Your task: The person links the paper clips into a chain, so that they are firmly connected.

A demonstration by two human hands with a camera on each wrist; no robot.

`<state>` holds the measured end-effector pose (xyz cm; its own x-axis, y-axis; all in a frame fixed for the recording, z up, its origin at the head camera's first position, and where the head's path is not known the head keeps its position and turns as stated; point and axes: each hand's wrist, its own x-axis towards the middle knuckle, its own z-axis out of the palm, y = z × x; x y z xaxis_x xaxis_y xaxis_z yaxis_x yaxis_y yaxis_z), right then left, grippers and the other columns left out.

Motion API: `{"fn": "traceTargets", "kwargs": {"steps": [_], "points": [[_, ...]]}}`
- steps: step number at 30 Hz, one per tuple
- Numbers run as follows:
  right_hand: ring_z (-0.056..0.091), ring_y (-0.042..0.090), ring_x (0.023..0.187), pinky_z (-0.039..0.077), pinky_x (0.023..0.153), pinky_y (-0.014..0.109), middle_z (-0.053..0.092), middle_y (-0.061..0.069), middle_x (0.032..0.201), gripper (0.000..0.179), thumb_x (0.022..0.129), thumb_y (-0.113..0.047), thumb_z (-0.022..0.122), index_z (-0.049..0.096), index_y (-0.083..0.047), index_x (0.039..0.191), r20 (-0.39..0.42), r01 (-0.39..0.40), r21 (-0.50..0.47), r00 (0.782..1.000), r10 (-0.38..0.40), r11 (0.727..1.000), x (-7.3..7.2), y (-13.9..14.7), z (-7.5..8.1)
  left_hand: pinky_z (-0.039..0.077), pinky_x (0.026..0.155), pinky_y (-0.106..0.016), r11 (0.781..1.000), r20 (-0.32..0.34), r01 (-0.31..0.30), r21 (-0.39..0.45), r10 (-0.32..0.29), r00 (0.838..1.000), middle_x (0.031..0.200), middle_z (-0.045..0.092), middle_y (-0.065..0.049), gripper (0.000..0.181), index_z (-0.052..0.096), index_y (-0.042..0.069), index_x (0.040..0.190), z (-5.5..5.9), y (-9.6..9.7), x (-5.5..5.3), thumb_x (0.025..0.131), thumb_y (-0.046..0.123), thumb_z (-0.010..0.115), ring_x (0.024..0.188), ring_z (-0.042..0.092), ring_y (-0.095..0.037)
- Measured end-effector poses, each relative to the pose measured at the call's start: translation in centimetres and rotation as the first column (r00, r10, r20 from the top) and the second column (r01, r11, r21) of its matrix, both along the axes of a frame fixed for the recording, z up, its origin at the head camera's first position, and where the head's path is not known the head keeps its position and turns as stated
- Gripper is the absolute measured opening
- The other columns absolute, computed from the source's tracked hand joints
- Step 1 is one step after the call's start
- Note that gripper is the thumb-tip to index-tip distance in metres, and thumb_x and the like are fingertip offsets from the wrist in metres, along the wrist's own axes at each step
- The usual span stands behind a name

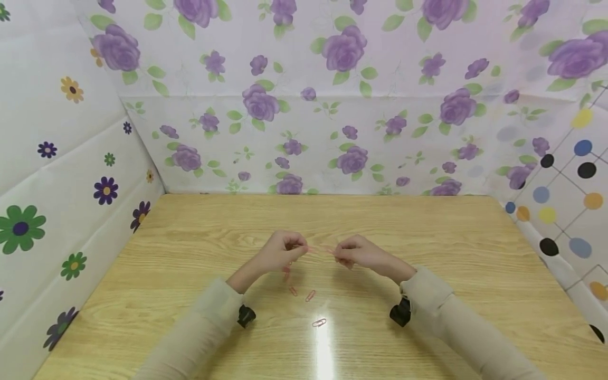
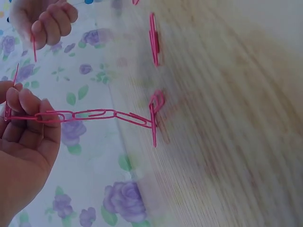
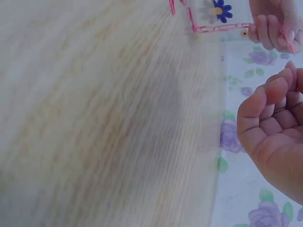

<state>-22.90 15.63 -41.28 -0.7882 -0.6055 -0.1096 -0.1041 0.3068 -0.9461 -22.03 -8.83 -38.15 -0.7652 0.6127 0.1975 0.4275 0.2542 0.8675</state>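
Raised above the table, my left hand (image 1: 285, 249) pinches the top clip of a chain of pink paper clips (image 2: 94, 114). The chain hangs from the fingers, and its lower end lies on the tabletop. Across a small gap, my right hand (image 1: 362, 252) pinches a single pink paper clip (image 2: 34, 48) between thumb and fingertips. The two held clips point toward each other and look apart in the left wrist view. In the right wrist view, the right fingertips (image 3: 279, 87) are curled together and their clip is hidden.
Two loose pink paper clips lie on the wooden table (image 1: 190, 237): one paper clip (image 1: 310, 295) near the chain's end, another paper clip (image 1: 319, 322) closer to me. Flowered cloth (image 1: 304, 132) stands behind the table, with patterned sheets along both sides.
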Motion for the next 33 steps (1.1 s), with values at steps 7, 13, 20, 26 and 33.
{"fn": "traceTargets", "kwargs": {"steps": [7,13,20,26,33], "points": [[0.04,0.015,0.059,0.036,0.058,0.031,0.046,0.004,0.067,0.026,0.096,-0.015,0.044,0.054,0.002,0.079,0.167,0.013,-0.158,0.986,0.014,0.987,0.4,0.1,0.1,0.046,0.056,-0.021,0.999,-0.154,-0.044,-0.005,0.042,0.987,0.073,0.062,-0.009,0.009,0.066,-0.002,0.083,-3.1,0.9,-1.1,0.087,0.002,0.059,0.06,0.05,-0.006],[0.037,0.013,0.056,0.031,0.058,0.03,0.044,0.003,0.064,0.024,0.095,-0.012,0.044,0.052,-0.003,0.075,0.283,0.056,-0.237,0.959,0.014,0.97,0.7,-0.5,0.3,0.05,0.061,-0.024,0.999,-0.265,-0.035,0.003,0.035,0.964,0.078,0.065,-0.012,0.012,0.066,-0.001,0.085,-3.6,1.4,-1.0,0.088,0.008,0.059,0.065,0.057,-0.009],[0.037,0.012,0.055,0.03,0.059,0.031,0.044,0.001,0.062,0.024,0.095,-0.012,0.044,0.052,-0.005,0.073,0.332,0.078,-0.27,0.943,0.017,0.96,0.6,-0.7,0.2,0.049,0.059,-0.021,1.0,-0.337,-0.029,-0.008,0.025,0.941,0.075,0.065,-0.009,0.009,0.066,0.0,0.083,-3.7,1.6,-0.9,0.087,0.005,0.06,0.062,0.057,-0.007],[0.035,0.012,0.051,0.03,0.059,0.031,0.043,0.001,0.061,0.024,0.095,-0.013,0.045,0.052,-0.006,0.072,0.342,0.064,-0.281,0.939,0.037,0.957,0.6,-0.6,0.1,0.047,0.056,-0.02,0.999,-0.41,-0.037,-0.014,0.028,0.912,0.071,0.063,-0.004,0.008,0.066,0.002,0.081,-3.7,1.7,-0.8,0.087,0.005,0.06,0.058,0.053,-0.005],[0.034,0.014,0.051,0.03,0.059,0.032,0.042,0.002,0.059,0.027,0.094,-0.01,0.043,0.052,-0.006,0.069,0.308,0.035,-0.259,0.95,0.049,0.965,0.6,-0.2,-0.1,0.047,0.056,-0.021,0.996,-0.42,-0.076,-0.044,0.051,0.906,0.068,0.062,-0.002,0.009,0.066,0.003,0.08,-3.6,1.4,-1.0,0.086,0.004,0.06,0.059,0.054,-0.005]]}}
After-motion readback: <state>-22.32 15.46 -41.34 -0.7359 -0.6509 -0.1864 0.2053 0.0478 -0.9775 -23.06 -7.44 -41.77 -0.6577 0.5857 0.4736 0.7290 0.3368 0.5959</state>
